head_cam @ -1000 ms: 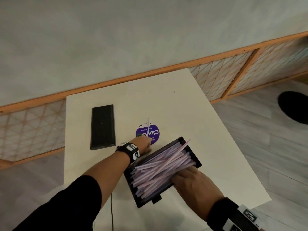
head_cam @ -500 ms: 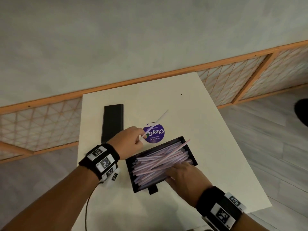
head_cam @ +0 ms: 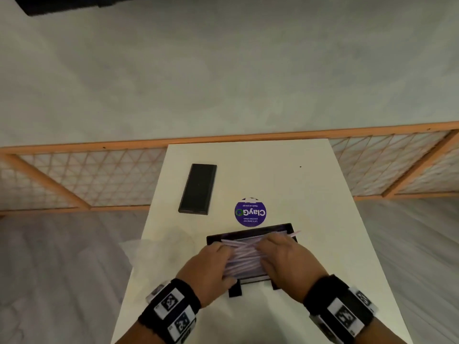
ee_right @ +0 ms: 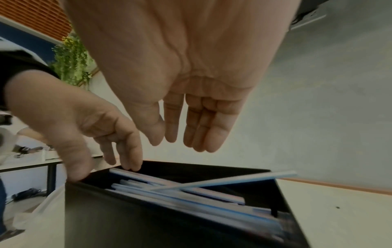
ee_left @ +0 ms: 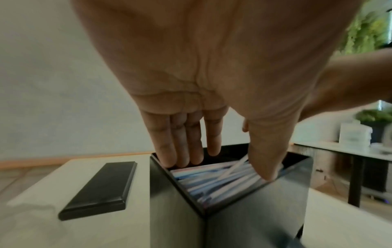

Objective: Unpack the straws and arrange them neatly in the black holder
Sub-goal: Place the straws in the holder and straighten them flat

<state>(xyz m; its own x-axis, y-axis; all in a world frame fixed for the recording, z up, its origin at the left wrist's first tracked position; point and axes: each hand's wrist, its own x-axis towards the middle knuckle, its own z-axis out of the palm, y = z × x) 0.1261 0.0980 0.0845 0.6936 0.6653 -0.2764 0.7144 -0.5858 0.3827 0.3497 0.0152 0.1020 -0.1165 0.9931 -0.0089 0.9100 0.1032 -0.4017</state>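
Observation:
A black rectangular holder stands near the front of the white table, filled with pale pink and white straws lying lengthwise. One straw lies crooked across the pile and pokes out over the right rim. My left hand is at the left end of the pile, its straight fingers down inside the holder and its thumb on the near wall. My right hand is over the right end, and in the right wrist view its straight fingers hover just above the straws, holding nothing.
A flat black lid lies at the back left of the table. A round purple sticker sits just behind the holder. Crumpled clear wrapping lies at the table's left edge. Floor drops away on both sides.
My left hand held a single straw above the sticker; that straw is out of its fingers now, and the hand has come down into the holder. The holder now sits square to the table.

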